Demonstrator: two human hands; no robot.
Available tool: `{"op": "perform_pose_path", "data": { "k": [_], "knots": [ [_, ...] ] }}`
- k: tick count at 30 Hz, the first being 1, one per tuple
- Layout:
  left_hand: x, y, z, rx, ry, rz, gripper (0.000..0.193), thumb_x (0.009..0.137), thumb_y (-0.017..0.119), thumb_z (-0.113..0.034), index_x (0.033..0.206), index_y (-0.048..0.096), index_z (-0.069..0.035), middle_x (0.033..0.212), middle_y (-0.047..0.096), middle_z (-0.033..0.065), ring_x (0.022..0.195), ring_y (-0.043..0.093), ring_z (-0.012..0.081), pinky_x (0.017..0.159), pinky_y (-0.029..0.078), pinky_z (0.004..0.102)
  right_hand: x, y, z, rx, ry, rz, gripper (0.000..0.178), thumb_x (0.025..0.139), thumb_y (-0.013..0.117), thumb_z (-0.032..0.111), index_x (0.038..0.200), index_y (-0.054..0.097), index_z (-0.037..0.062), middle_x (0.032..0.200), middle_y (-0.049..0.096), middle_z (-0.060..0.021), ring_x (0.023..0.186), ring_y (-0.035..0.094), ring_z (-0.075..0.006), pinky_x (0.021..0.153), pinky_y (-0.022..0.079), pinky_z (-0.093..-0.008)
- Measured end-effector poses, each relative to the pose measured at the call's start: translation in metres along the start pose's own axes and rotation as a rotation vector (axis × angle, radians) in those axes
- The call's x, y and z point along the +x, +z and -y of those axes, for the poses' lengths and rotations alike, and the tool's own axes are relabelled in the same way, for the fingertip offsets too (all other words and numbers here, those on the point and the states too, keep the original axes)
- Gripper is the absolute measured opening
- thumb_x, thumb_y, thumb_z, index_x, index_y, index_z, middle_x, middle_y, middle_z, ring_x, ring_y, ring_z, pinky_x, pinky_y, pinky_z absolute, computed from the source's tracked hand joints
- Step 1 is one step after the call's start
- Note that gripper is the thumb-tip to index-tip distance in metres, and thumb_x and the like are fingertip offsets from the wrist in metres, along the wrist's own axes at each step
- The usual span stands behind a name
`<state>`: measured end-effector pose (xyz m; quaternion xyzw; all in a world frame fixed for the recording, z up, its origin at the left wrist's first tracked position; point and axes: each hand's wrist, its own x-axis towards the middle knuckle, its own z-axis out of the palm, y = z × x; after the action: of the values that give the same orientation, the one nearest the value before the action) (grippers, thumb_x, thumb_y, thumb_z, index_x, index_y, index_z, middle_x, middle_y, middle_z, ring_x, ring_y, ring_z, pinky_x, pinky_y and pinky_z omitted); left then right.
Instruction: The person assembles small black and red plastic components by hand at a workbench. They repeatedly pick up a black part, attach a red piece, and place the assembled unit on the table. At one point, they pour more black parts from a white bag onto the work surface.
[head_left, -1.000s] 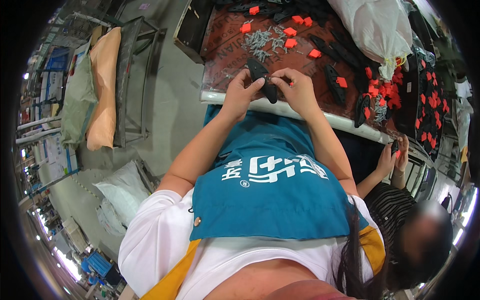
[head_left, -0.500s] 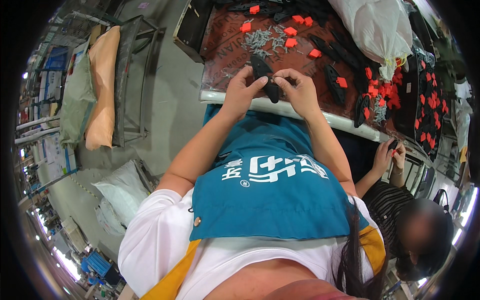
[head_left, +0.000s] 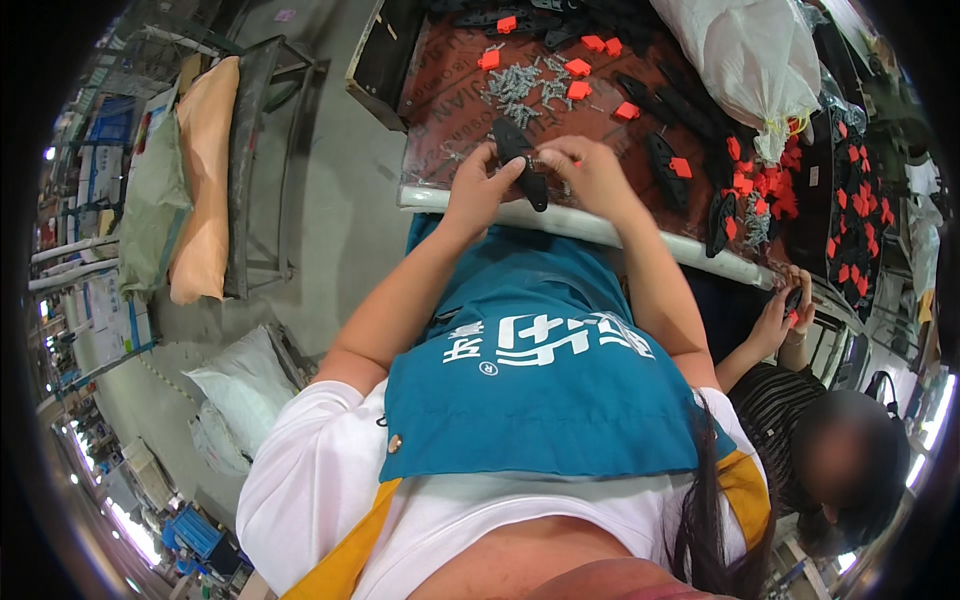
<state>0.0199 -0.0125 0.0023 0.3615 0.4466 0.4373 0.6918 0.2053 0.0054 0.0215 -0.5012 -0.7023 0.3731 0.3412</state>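
A long black plastic part (head_left: 519, 165), tapered at its upper end, is held over the table's near edge by my left hand (head_left: 478, 188), with the thumb pressed on its face. My right hand (head_left: 588, 178) is close by on the part's right side, thumb and forefinger pinched together. Whatever those fingertips hold is too small to make out; a speck of red shows by the fingers. Beyond my hands lies a pile of silver screws (head_left: 516, 90). Several small red plastic clips, among them one clip (head_left: 578, 90), are scattered around the screws.
The brown table (head_left: 450, 130) has a white rolled edge (head_left: 640, 236). More black parts (head_left: 668, 170) and a large white plastic bag (head_left: 750, 60) occupy its right side. A co-worker's hands (head_left: 785, 315) work at the lower right. Sacks (head_left: 205, 180) stand beside a metal frame at left.
The black part has shifted slightly left and down in my left hand. My right hand has turned and its fingers now sit a little higher. The co-worker's hands have moved slightly.
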Motion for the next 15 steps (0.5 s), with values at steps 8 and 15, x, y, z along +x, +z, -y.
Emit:
{"op": "perform_pose_path", "data": {
  "k": [8,15],
  "knots": [
    [-0.003,-0.003,-0.012,-0.044,-0.023,-0.092,0.025,0.090,0.060,-0.018,0.111,0.052,-0.006,0.093,0.059,0.0040,0.080,0.058,0.0142,0.077,0.052,0.0317,0.065,-0.054,-0.088,-1.343,0.227,0.072,0.021,0.084,0.054,0.018,0.093,0.069,0.0070,0.100,0.066,-0.0106,0.096,0.059,-0.0265,0.073,0.052,-0.0386],
    [0.011,-0.005,0.009,-0.075,-0.068,-0.074,0.017,0.091,0.058,-0.013,0.105,0.052,-0.007,0.080,0.050,-0.0022,0.067,0.048,0.0067,0.069,0.052,0.0277,0.064,-0.053,-0.109,-1.039,0.080,-0.186,0.014,0.079,0.060,0.015,0.086,0.064,0.0037,0.091,0.061,-0.0129,0.087,0.061,-0.0317,0.070,0.055,-0.0396]
  ]
}}
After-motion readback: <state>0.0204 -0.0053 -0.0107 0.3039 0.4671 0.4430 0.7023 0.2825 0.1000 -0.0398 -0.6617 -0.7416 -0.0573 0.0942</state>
